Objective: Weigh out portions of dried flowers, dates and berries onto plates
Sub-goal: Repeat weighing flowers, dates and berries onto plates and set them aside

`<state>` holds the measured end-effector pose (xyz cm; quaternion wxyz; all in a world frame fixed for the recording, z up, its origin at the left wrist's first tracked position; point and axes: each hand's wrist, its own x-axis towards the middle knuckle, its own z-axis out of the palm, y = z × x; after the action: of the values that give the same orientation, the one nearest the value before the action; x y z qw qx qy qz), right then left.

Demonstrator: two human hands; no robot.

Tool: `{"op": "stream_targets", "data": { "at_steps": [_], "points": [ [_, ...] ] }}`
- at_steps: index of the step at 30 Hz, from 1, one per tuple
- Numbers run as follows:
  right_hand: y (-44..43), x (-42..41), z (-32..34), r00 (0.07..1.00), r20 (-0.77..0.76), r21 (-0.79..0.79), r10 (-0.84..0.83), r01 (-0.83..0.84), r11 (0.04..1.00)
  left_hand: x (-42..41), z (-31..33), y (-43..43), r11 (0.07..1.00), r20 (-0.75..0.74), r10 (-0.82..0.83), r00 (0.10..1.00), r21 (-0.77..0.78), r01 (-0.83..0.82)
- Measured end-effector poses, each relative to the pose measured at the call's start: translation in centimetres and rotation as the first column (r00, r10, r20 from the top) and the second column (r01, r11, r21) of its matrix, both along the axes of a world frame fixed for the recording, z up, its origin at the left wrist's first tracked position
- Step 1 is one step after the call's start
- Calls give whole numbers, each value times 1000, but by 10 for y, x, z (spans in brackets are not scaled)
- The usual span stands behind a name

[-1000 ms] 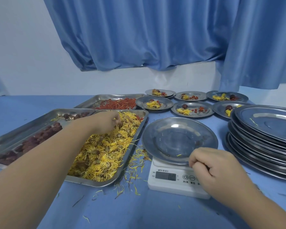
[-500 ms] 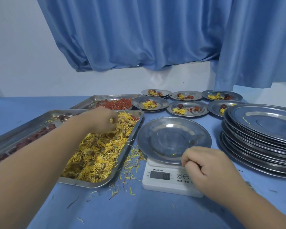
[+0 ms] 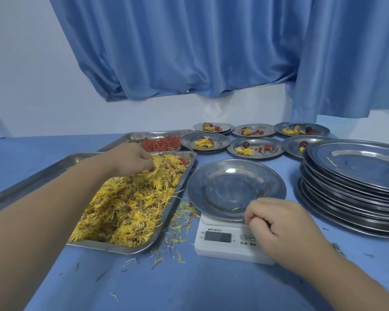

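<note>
Blue table (image 3: 189, 288): dried flowers (image 3: 126, 203) tray (image 3: 130, 249) rim near scale (image 3: 220, 250).

Soft, even, cool light fills the scene, tinted bluish by the pleated blue fabric curtain (image 3: 189, 52). The nearest round stainless-steel plate (image 3: 234, 187) and the stack of round steel plates (image 3: 357, 167) carry broad pale sheens rather than hard glare. Shadows under the rectangular steel tray (image 3: 112, 247) are faint. The left hand (image 3: 133, 160) and the yellow dried flowers (image 3: 126, 205) at its fingertips look slightly smeared. Both forearms swell towards the lower corners.
</note>
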<state>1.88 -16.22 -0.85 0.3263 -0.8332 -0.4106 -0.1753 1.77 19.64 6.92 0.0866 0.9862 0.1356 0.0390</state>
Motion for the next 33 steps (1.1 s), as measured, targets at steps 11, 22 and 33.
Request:
{"op": "stream_targets", "data": {
  "at_steps": [11, 22, 33],
  "points": [
    [0, 1, -1, 1000, -17, -5, 10, -10, 1000, -4, -12, -2, 998, 119, 21, 993, 62, -28],
    [1, 1, -3, 1000, -15, -19, 21, -21, 1000, -9, -22, 0, 965, -34, -80, 996, 248, 86],
    [0, 1, -1, 1000, -27, -14, 11, -11, 1000, -8, -19, -1, 974, -207, -13, 978, 220, 60]
  ]
}}
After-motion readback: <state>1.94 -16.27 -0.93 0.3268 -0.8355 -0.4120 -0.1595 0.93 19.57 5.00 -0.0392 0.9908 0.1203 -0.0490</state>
